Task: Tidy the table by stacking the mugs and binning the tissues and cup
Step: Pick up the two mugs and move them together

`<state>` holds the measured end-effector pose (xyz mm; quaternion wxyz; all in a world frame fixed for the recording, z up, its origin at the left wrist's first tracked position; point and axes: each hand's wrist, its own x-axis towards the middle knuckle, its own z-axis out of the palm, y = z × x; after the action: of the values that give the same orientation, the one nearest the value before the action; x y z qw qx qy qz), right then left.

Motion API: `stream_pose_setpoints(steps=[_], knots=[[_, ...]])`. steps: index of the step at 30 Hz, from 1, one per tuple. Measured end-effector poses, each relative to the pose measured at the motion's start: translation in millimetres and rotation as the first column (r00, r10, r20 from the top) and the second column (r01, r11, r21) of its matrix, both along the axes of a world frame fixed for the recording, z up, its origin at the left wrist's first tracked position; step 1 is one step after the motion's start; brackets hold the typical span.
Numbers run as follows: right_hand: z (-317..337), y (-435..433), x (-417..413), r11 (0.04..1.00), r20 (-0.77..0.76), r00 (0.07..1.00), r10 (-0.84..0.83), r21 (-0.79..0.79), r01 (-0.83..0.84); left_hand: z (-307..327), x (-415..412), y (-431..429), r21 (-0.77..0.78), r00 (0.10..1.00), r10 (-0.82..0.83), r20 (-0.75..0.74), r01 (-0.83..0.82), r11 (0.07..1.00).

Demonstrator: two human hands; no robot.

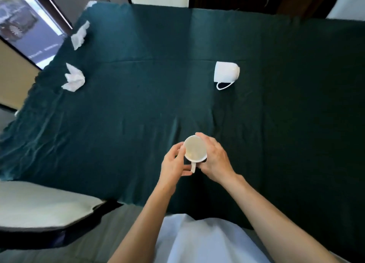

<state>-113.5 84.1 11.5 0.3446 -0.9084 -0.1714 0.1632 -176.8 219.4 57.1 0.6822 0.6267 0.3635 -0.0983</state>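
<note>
Both hands cupped one upright mug [195,148] near the table's near edge: the left hand [173,164] closed on its left side by the handle, the right hand [214,160] wrapped round its right wall. It looked rigid, glossy and breakable, so the wall or handle was probably the safest hold. A second mug [226,72] lay on its side, farther and to the right. Two soft tissues [74,79] sat close to the left edge. Between them the cloth [138,96] lay open.
</note>
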Motion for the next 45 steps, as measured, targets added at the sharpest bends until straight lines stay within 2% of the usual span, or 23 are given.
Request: stream_pose_setpoints(steps=[8, 20, 23, 27, 31, 33, 39, 45], knots=[[0.8, 21.5, -33.0, 1.000, -0.070, 0.997, 0.020, 0.020, -0.019, -13.9, -31.6, 23.8, 0.023, 0.998, -0.024, -0.065, 0.025, 0.999], [-11.1, 34.3, -52.2, 0.997, -0.119, 0.990, 0.078, -0.001, -0.079, -17.8, -34.8, 51.3, -0.067, 0.976, -0.049, -0.212, 0.035, 0.997], [-17.2, 33.1, -52.0, 0.997, -0.124, 0.990, 0.073, -0.010, -0.075, -20.2, -29.0, 56.4, -0.026, 0.957, -0.099, -0.272, 0.096, 0.995], [-15.6, 27.7, -43.5, 0.991, -0.188, 0.975, 0.120, -0.034, -0.129, -22.9, -14.2, 64.4, 0.126, 0.931, -0.173, -0.322, 0.223, 0.967], [-9.5, 13.5, -13.2, 0.967, -0.345, 0.914, 0.211, -0.061, -0.247, -23.4, 22.2, 70.4, 0.239, 0.941, -0.165, -0.296, 0.240, 0.941], [-10.3, 4.9, 10.0, 0.964, -0.366, 0.914, 0.177, -0.121, -0.235, -25.8, 47.4, 72.4, 0.239, 0.947, -0.172, -0.271, 0.239, 0.941], [-11.5, -7.5, 111.1, 0.969, -0.198, 0.978, -0.070, -0.247, 0.019, -28.7, 140.1, 71.0, 0.135, 0.956, -0.210, -0.205, 0.240, 0.961], [3.2, 3.9, 215.8, 0.943, 0.064, 0.987, -0.148, -0.291, 0.161, -16.7, 237.8, 57.9, 0.080, 0.947, -0.253, -0.197, 0.272, 0.959]])
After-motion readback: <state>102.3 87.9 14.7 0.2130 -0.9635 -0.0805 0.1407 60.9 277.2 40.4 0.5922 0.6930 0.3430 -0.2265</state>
